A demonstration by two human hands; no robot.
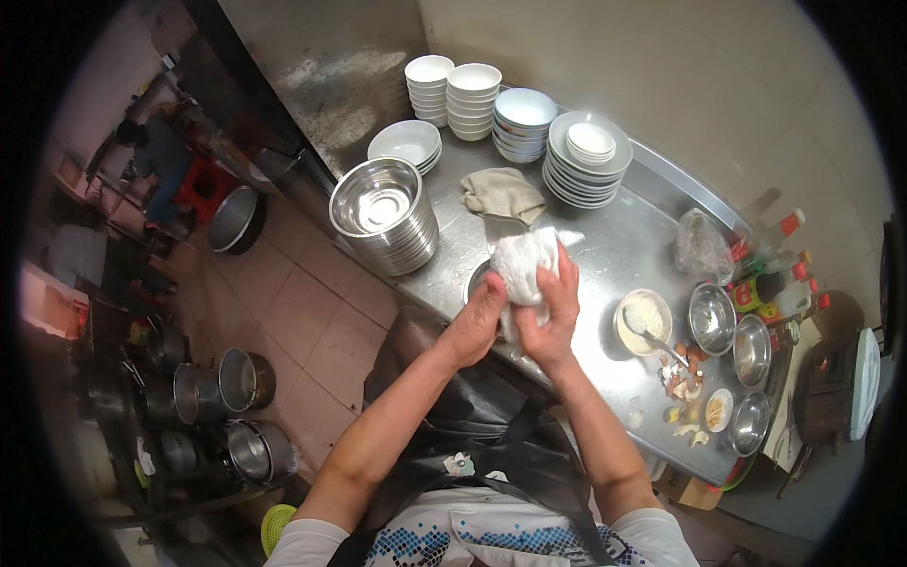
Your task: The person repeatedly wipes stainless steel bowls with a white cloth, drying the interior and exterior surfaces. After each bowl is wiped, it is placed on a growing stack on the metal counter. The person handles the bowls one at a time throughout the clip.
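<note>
Both of my hands hold a bunched white cloth point(523, 264) above the near edge of the steel table point(602, 248). My left hand point(476, 322) grips its left side, thumb up, and my right hand point(553, 308) wraps the right side. Whether something sits inside the cloth cannot be told. Partly hidden under the hands is a round metal bowl point(476, 280). A folded beige cloth point(503, 195) lies just beyond. To the left rises a tall stack of steel bowls point(386, 216); behind stand stacked white bowls point(473, 103), patterned bowls point(524, 127) and plates point(588, 166).
At right are a bowl of white food with a spoon point(643, 322), eggshells point(682, 379), metal bowls point(712, 319), a plastic bag point(703, 246) and bottles point(779, 283). Pots point(246, 379) stand low at left. Another person point(159, 156) sits far left near a red stool.
</note>
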